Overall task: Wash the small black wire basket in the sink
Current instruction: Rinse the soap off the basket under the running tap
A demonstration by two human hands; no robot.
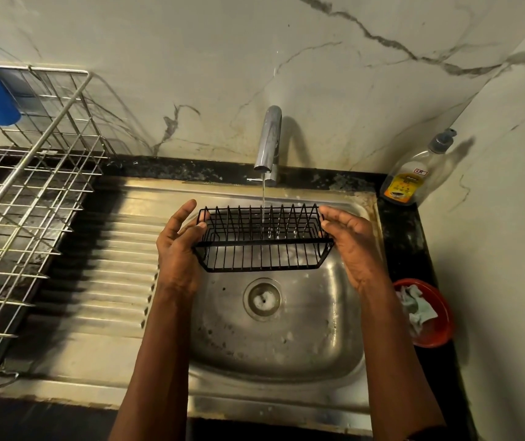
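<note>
Black wire basket [262, 238], between left hand [178, 246], right hand [355, 241]

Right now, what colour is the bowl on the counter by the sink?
Red, with a pale crumpled cloth inside; the head view shows it.

Open sink basin [343, 329] below; tap [269, 141] behind, drying rack [32, 192] left.

One head camera looks steeply down, close over the sink [343, 351], facing the wall [223, 58].
</note>
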